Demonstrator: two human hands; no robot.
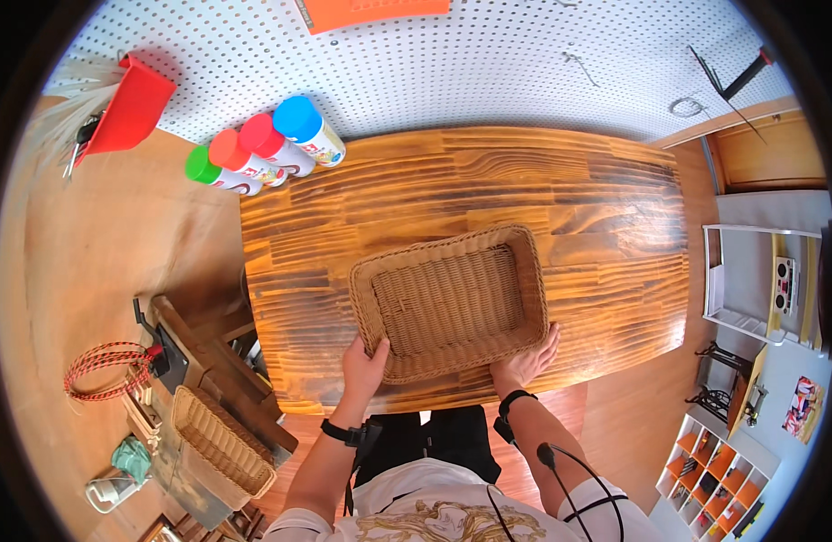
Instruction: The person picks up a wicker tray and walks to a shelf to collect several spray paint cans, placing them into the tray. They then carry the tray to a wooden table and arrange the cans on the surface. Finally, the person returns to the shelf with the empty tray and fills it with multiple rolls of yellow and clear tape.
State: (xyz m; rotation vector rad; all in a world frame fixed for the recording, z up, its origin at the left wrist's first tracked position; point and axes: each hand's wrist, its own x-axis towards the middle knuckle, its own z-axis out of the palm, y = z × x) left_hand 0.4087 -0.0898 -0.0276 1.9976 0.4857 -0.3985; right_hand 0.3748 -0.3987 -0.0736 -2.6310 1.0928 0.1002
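Note:
A rectangular brown wicker basket lies on the wooden table, near its front edge and slightly turned. Nothing shows inside it. My left hand grips the basket's near left corner, with the thumb over the rim. At the near right corner, my right hand holds the basket from outside; some of its fingers are hidden beneath or behind the wall. Both wrists wear black straps.
Several spray cans with coloured caps stand at the table's back left, before a white pegboard. A red holder hangs at the far left. Another wicker basket sits lower left, near a coiled red hose. Shelves line the right.

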